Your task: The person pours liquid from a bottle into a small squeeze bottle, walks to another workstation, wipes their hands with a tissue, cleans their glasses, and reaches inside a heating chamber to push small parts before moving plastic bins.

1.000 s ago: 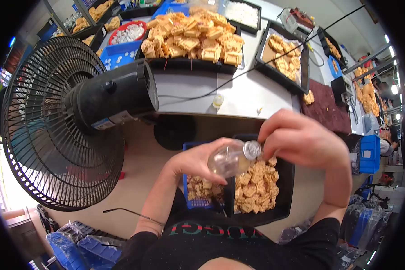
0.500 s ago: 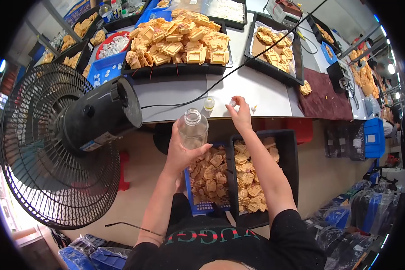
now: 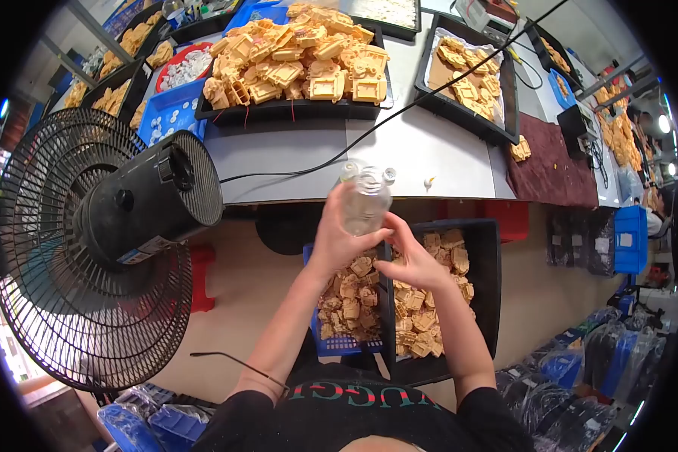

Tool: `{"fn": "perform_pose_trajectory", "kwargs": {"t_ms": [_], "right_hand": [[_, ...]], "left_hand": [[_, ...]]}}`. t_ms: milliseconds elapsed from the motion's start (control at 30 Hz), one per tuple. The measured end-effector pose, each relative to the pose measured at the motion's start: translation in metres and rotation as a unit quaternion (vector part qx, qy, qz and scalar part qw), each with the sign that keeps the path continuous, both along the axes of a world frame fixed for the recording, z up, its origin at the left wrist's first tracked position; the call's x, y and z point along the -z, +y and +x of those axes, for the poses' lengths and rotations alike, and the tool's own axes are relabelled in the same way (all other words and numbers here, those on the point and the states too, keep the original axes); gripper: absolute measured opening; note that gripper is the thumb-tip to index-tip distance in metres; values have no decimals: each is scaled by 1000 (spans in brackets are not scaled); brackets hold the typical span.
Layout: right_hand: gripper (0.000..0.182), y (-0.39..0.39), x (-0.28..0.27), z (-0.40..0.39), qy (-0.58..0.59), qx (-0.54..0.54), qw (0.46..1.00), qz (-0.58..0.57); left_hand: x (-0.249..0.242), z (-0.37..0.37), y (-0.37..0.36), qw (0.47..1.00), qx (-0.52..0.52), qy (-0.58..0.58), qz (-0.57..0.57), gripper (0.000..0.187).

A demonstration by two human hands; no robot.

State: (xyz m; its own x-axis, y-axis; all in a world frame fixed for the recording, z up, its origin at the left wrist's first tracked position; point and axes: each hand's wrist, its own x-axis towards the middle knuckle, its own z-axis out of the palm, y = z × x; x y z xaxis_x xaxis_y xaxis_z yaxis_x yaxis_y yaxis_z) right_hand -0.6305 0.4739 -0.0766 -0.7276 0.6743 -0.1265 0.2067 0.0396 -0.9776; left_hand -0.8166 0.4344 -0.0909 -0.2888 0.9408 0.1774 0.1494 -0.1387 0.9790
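My left hand point(image 3: 337, 239) is wrapped around a clear glass bottle point(image 3: 368, 205), lifted in front of the table edge with its uncapped mouth away from me. Close by on the right is my right hand point(image 3: 416, 260), thumb and fingers spread, fingertips at the bottle's lower side. A small clear cap point(image 3: 389, 175) lies on the table just past the bottle. Partly hidden behind the bottle stands a small clear jar point(image 3: 348, 170). To the right rests a tiny white and yellow piece point(image 3: 429, 182).
Yellow plastic parts point(image 3: 301, 60) are heaped in a black tray, with more in another tray point(image 3: 427, 94) at right. Below the table edge are a blue basket point(image 3: 346, 346) and a black bin point(image 3: 486, 301) of parts. A large fan point(image 3: 90, 248) stands left. A black cable point(image 3: 309, 172) crosses the table.
The bottle has moved right and up in my left hand. My right hand has left the cap on the table and come down beside the bottle, fingers opening.
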Motion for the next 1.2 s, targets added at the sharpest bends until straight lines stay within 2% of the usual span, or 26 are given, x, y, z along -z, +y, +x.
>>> {"fn": "perform_pose_trajectory", "kwargs": {"t_ms": [100, 167, 200, 300, 333, 433, 533, 633, 667, 767, 867, 900, 967, 1067, 1133, 1200], "right_hand": [[92, -7, -1, 3, 2, 86, 996, 2], [96, -5, 6, 4, 29, 137, 990, 5], [97, -2, 12, 4, 47, 158, 986, 8], [96, 2, 18, 8, 84, 191, 978, -13], [95, 1, 19, 12, 85, 192, 978, -22], [100, 2, 25, 18, 122, 207, 970, -43], [108, -5, 18, 27, 149, 251, 950, -107], [99, -8, 27, 39, 180, 270, 943, -74], [101, -10, 31, 40, 204, 283, 931, -107], [104, -12, 36, 48, 204, 278, 933, -104], [107, -8, 43, 50, 184, 298, 930, -109], [107, -8, 41, 54, 171, 292, 936, -96], [107, -4, 32, 58, 144, 275, 948, -68], [106, -4, -11, 67, 134, 276, 952, -22], [106, -15, -26, 83, 116, 285, 952, -6], [105, -27, -47, 103, 61, 304, 948, 66]], "left_hand": [[-8, 24, 10, 999, 28, -22, -31, 93], [-15, 41, 13, 994, 63, 84, -38, 97], [-15, 52, 16, 995, 91, -13, -45, 100], [-14, 51, 18, 989, 132, 59, -15, 104], [-10, 46, 16, 992, 117, 43, -6, 106], [9, 18, 25, 991, -114, -73, -7, 93], [52, 0, 43, 973, -210, 82, -53, 88], [76, 2, 58, 974, -194, 105, -61, 86], [82, 6, 63, 973, -204, 95, -46, 79], [92, -3, 76, 978, -163, 115, -54, 64], [95, -8, 79, 983, -135, 40, -117, 50], [99, -6, 78, 984, -145, 53, -84, 46], [84, 2, 69, 989, -127, 50, -47, 45], [24, 28, 51, 995, -46, -84, -38, 45], [-11, 42, 38, 992, 13, -125, -30, 48], [-47, 53, 23, 989, 58, -138, -19, 53]]}}
